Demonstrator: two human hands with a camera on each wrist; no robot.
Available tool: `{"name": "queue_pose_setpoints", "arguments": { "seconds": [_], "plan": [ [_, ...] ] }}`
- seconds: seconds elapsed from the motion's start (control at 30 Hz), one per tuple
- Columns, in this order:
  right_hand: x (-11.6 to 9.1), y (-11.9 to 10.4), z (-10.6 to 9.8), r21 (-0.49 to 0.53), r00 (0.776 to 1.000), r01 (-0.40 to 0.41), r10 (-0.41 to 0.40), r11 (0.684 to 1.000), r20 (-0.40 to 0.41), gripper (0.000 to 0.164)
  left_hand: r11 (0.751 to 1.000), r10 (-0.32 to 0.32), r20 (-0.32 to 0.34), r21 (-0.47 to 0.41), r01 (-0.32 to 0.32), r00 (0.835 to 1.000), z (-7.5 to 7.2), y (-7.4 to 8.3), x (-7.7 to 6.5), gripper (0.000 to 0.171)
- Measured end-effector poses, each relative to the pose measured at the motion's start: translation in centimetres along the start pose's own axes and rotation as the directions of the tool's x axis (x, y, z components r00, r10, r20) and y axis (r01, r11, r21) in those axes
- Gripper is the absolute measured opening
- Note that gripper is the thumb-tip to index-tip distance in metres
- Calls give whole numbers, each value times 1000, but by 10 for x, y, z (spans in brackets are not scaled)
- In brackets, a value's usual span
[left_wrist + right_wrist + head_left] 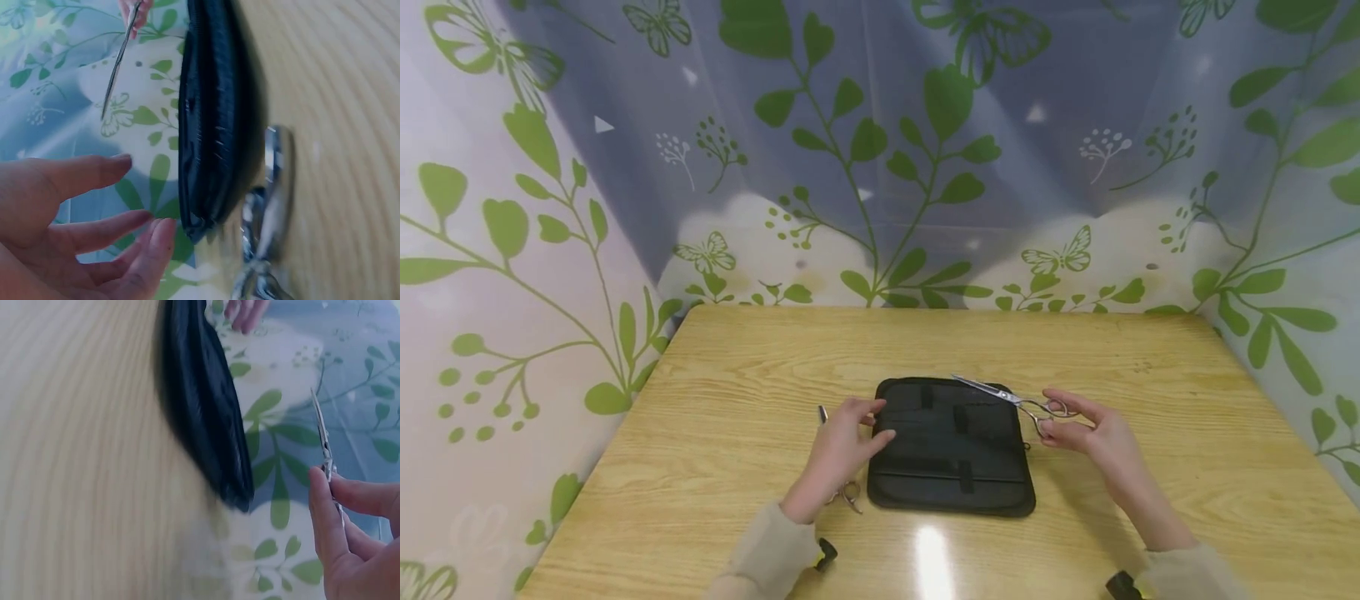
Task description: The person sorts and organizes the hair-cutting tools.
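Observation:
My right hand [1101, 433] pinches a pair of silver scissors [1002, 395] by the finger rings, above the right side of a black zip case [925, 492]. The blades point left over the case's back edge and look closed. My left hand [842, 446] is at the case's left edge, thumb and fingers spread, holding nothing; contact with the case cannot be told. A second pair of scissors [270, 212] lies on the table left of the case, partly hidden by the left hand in the head view.
The wooden table [760, 350] bears the case near its middle. A curtain [880, 192] printed with green leaves and butterflies stands along the back and both sides. Small dark straps [966, 477] cross the case's upper face.

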State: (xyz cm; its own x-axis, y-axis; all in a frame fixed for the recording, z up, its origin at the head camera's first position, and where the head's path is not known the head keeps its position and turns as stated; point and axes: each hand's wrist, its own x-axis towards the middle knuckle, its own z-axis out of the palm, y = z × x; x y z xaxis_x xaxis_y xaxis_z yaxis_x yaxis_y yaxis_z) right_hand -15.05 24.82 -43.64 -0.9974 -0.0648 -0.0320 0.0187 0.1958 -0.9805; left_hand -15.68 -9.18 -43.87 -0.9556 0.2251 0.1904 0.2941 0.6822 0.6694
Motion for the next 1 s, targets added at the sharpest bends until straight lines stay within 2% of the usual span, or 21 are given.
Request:
{"name": "queue_pose_setpoints", "arguments": {
  "seconds": [0.13,0.23,0.4,0.53,1.0],
  "plan": [
    [1,9,-10,-66,1000,-14,14,998,-6,64,987,-39,49,158,31,998,4,-5,-2,55],
    [1,14,-14,-107,1000,-18,18,994,3,63,977,-56,79,209,39,995,6,-8,-5,65],
    [1,19,-19,-143,999,-34,38,989,25,60,980,-50,124,197,25,991,8,-8,-7,77],
    [2,20,-23,-162,998,-51,57,986,32,61,980,-65,140,196,37,988,9,-7,-7,81],
    [10,23,-33,-210,995,-52,69,976,75,61,974,-82,139,219,50,987,12,-4,-6,81]
  ]
}}
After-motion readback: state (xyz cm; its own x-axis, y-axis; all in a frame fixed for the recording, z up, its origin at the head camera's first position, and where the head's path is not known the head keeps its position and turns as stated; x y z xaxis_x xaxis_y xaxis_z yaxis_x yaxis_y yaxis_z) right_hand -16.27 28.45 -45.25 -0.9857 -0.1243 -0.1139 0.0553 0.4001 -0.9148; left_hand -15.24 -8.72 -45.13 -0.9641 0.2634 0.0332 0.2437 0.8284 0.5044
